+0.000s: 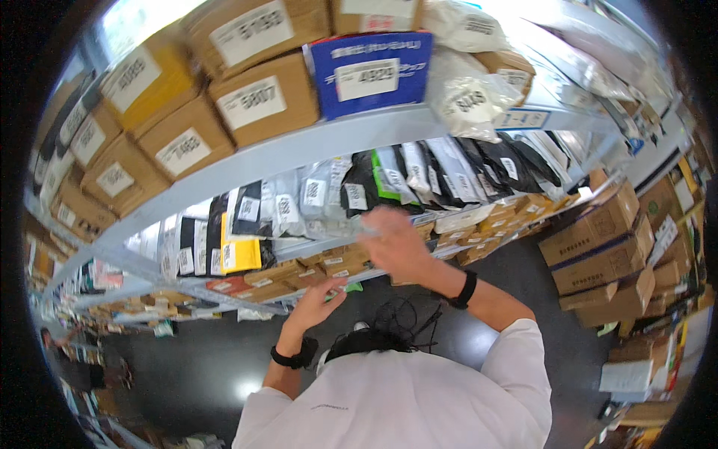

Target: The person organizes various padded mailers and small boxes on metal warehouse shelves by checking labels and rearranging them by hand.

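My right hand (395,241), blurred, is raised in front of the middle shelf, and its fingers are nearest a black plastic mailer (354,188) with a white label. Whether it touches or holds anything is unclear. Lower and to the left, my left hand (317,305) has its fingers curled in front of the cardboard boxes on the lower shelf. A small pale and green thing (336,292) shows at its fingertips; I cannot tell if it is held. Beside the black mailer stand grey plastic mailers (314,191) and a bright green-edged mailer (387,182). A yellow mailer (241,247) stands further left.
Labelled cardboard boxes (266,109) and a blue box (370,76) line the upper shelf, with white plastic parcels (477,98) to their right. Large cartons (594,241) are stacked on the right. Black cables (412,320) appear over the dark floor (190,365). Another person (78,365) is at far left.
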`<state>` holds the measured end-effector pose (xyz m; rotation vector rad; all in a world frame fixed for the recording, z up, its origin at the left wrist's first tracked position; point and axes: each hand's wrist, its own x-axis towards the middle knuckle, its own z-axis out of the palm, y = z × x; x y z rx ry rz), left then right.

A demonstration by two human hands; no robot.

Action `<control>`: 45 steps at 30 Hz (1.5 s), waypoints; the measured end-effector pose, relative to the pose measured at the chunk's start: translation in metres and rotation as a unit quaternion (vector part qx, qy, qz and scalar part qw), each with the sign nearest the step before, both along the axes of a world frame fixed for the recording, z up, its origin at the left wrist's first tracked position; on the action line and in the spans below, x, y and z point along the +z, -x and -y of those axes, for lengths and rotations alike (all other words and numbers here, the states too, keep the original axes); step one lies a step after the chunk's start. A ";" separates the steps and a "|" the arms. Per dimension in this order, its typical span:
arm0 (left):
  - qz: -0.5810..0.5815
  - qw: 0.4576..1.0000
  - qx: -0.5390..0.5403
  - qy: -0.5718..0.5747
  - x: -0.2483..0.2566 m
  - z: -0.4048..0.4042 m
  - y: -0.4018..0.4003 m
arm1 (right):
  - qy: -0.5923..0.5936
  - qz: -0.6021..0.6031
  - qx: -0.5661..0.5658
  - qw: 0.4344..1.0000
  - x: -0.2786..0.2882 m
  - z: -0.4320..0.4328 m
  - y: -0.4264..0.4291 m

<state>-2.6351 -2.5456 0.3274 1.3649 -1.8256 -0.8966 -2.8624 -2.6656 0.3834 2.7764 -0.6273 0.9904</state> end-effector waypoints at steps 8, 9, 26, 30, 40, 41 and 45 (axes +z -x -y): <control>-0.025 0.965 0.045 0.258 0.092 0.040 0.026 | -0.030 0.081 -0.206 0.975 0.031 0.063 0.012; -0.028 0.964 0.053 0.257 0.098 0.047 0.029 | -0.070 0.081 -0.188 0.976 0.027 0.068 0.017; 0.126 0.889 0.293 0.328 0.062 0.040 -0.072 | 0.005 -0.079 0.014 0.997 0.052 -0.002 -0.110; 0.141 0.829 0.422 0.338 0.064 -0.003 -0.098 | -0.008 -0.079 0.036 0.996 0.050 -0.011 -0.147; -0.235 0.720 0.597 0.264 0.002 -0.039 -0.171 | 0.057 -0.095 0.116 0.987 0.045 -0.037 -0.236; -0.237 0.714 0.603 0.267 -0.001 -0.039 -0.170 | 0.062 -0.098 0.124 0.986 0.042 -0.043 -0.240; -0.356 0.735 0.534 0.219 0.018 -0.036 -0.174 | 0.069 -0.131 0.158 0.976 0.024 -0.060 -0.259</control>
